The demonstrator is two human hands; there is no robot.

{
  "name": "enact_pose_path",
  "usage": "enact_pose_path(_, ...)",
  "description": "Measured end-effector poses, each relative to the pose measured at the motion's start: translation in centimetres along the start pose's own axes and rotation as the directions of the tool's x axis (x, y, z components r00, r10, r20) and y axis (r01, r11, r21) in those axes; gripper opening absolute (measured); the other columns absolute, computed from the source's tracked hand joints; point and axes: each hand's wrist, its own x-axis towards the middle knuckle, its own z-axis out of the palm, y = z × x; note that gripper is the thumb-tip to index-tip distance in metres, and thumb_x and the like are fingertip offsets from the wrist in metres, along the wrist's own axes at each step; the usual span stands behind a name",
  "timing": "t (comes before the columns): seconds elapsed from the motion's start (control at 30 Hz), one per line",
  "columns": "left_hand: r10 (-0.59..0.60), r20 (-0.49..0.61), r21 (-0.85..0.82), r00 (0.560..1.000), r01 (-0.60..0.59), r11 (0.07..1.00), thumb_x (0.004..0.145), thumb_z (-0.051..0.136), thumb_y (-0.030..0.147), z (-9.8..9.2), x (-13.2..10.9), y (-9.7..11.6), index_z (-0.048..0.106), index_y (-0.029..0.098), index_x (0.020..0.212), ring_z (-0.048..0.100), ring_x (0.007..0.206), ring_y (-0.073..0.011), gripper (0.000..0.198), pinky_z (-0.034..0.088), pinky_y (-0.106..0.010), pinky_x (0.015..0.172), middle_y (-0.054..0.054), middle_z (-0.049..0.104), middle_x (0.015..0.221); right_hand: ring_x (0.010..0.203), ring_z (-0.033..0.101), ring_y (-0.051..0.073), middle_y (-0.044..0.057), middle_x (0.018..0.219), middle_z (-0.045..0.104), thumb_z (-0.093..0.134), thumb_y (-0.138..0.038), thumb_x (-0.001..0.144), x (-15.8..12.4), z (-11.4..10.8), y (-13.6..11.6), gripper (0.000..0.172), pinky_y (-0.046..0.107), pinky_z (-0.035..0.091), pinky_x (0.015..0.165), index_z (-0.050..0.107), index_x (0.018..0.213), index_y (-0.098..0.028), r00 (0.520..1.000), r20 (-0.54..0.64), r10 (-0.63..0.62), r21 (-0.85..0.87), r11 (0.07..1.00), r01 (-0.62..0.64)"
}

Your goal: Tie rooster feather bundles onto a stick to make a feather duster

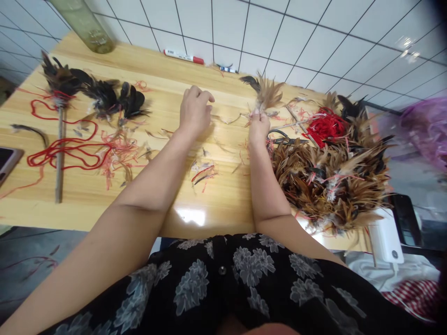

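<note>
My right hand (259, 128) pinches a small bunch of feathers (268, 93) by its pale quill end; the tan tips fan out upward, with a dark one on the left. My left hand (196, 109) hovers above the table, its fingers loosely curled and a gap showing between forefinger and thumb; nothing is visible in it. Close to my right forearm lies a big heap of brown feathers (314, 172). Dark scissors (284, 138) are partly hidden at the heap's upper edge, beside a tangle of red string (326, 126).
On the left, a wooden stick (59, 163) carries dark feathers at its top, with red cord (80, 158) looped across it. More black feather bunches (104, 100) lie nearby. A red marker (183, 56) and a greenish bottle (91, 30) are by the tiled wall. Feather scraps (204, 174) litter the table.
</note>
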Motion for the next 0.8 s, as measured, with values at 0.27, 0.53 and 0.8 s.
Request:
enact_pose_path(0.27, 0.018, 0.180, -0.039, 0.984, -0.011, 0.999, 0.087, 0.060, 0.019, 2.0, -0.6, 1.3, 0.072, 0.018, 0.092, 0.057, 0.119, -0.0350, 0.013, 0.045, -0.051, 0.111, -0.012, 0.065, 0.106, 0.089, 0.066, 0.018, 0.000, 0.083, 0.063, 0.051, -0.039, 0.104, -1.7, -0.1, -4.3, 0.032, 0.040, 0.051, 0.102, 0.062, 0.080, -0.020, 0.988, -0.013, 0.156, -0.020, 0.988, -0.156)
enact_pose_path(0.53, 0.061, 0.240, -0.057, 0.969, -0.048, 0.997, 0.092, 0.054, 0.012, 1.0, -0.4, 2.5, 0.068, 0.019, 0.097, 0.065, 0.111, -0.0299, 0.016, 0.049, -0.044, 0.103, -0.011, 0.073, 0.107, 0.101, 0.063, 0.020, 0.002, 0.085, 0.062, 0.054, -0.035, 0.102, -2.9, 0.0, -5.7, 0.030, 0.044, 0.047, 0.115, 0.062, 0.077, -0.022, 0.989, 0.098, 0.108, -0.060, 0.993, -0.102)
enact_pose_path(0.8, 0.180, 0.221, -0.014, 0.959, -0.182, 0.983, 0.095, 0.050, 0.017, -0.4, -0.3, 4.5, 0.066, 0.022, 0.100, 0.067, 0.108, -0.0313, 0.017, 0.050, -0.045, 0.099, -0.012, 0.073, 0.105, 0.112, 0.061, 0.024, 0.005, 0.087, 0.061, 0.058, -0.027, 0.100, -3.2, 0.4, -5.8, 0.029, 0.051, 0.043, 0.123, 0.060, 0.071, -0.022, 0.981, 0.175, 0.086, -0.122, 0.990, -0.066)
